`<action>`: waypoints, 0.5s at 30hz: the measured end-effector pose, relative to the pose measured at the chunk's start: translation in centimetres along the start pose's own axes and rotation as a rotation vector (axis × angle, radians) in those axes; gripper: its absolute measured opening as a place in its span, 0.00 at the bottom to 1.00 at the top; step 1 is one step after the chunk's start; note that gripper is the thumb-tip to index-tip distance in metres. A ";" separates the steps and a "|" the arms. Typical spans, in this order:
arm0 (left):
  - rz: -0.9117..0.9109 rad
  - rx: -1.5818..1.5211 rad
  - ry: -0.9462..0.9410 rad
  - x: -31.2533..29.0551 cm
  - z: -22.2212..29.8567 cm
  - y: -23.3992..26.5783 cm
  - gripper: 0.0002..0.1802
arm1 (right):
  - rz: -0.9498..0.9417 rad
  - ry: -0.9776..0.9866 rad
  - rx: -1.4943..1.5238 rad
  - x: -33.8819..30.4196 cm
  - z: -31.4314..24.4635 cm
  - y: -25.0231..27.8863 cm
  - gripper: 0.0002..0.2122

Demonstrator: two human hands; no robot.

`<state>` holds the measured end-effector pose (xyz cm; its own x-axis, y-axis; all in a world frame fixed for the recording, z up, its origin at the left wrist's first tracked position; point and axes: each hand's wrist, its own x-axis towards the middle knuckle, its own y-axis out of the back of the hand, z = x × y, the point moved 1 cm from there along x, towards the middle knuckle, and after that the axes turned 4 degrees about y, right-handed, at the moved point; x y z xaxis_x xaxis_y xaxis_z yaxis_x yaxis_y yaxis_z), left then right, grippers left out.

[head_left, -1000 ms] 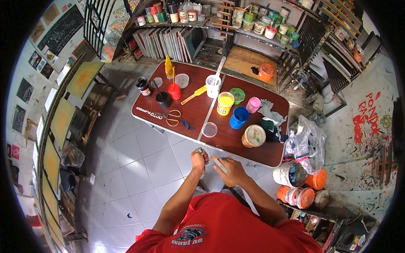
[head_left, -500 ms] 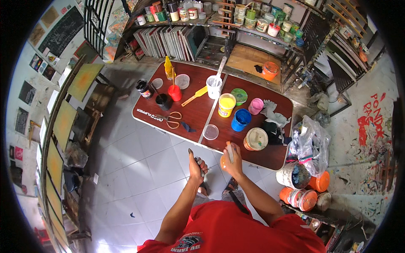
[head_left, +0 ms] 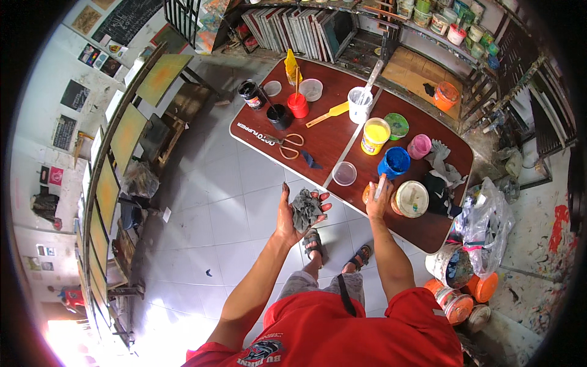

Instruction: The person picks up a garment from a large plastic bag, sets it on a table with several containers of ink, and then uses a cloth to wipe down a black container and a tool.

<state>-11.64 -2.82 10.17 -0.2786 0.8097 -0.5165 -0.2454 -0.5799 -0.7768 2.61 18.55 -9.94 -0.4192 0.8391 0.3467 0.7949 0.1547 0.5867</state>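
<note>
A crumpled grey rag (head_left: 306,208) lies in the upturned palm of my left hand (head_left: 295,215), its fingers spread and stained dark at the tips. At the table's near edge, my right hand (head_left: 378,205) grips a small bottle with a pale upper part (head_left: 380,185) and an orange body; my fingers partly hide it. Just beyond that hand are a clear round lid (head_left: 344,174), a blue paint tub (head_left: 394,163) and a large tub with a whitish lid (head_left: 410,199).
The dark red table (head_left: 330,144) also bears scissors (head_left: 290,145), yellow (head_left: 375,135), red (head_left: 298,106) and black (head_left: 278,117) paint pots, and a white pot (head_left: 360,105). Buckets (head_left: 449,266) and a plastic bag (head_left: 486,229) stand at right. Painted boards (head_left: 127,136) line the left.
My view has turned, shifting the table rightward in the picture. My left hand has opened out, exposing the rag. My right hand has brought the bottle to the table's edge.
</note>
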 end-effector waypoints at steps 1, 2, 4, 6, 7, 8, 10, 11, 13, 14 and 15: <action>-0.011 -0.007 0.002 0.1 0.2 0.0 0.43 | -0.006 0.006 -0.037 -0.4 0.2 -0.3 0.30; -0.027 -0.025 0.008 0.3 0.2 -0.1 0.44 | -0.015 0.016 -0.086 -0.7 0.4 0.0 0.32; -0.020 0.007 0.008 0.4 0.6 -0.4 0.41 | -0.083 -0.137 0.018 -2.1 0.6 0.4 0.39; 0.007 0.015 -0.013 0.7 0.8 -0.6 0.41 | -0.057 -0.263 0.035 -4.3 -1.6 1.0 0.42; -0.034 0.073 -0.041 0.9 0.9 -1.0 0.40 | -0.025 -0.275 0.085 -5.3 -2.5 1.5 0.44; -0.036 0.097 -0.045 1.1 0.9 -1.3 0.40 | -0.022 -0.360 0.091 -7.3 -3.5 1.7 0.43; -0.034 0.133 -0.061 1.5 0.7 -1.1 0.40 | -0.084 -0.364 0.198 -9.6 -8.1 2.7 0.41; -0.096 0.114 -0.057 1.5 0.5 -0.2 0.38 | -0.160 -0.290 0.287 -9.8 -12.9 5.1 0.40; -0.050 0.138 -0.005 1.5 -0.5 -0.3 0.37 | -0.226 0.147 0.175 -8.7 -18.6 8.3 0.42; -0.035 0.153 0.019 1.7 -1.1 -0.5 0.36 | -0.213 0.261 0.198 -7.0 -21.7 9.6 0.42; 0.041 0.122 0.013 1.9 -2.1 -0.8 0.36 | -0.197 0.245 0.145 -5.8 -23.6 9.7 0.38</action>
<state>-10.05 -0.63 9.04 -0.2789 0.7857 -0.5521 -0.3455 -0.6185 -0.7057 2.36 2.90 11.01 -0.6496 0.6384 0.4129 0.7351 0.3887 0.5554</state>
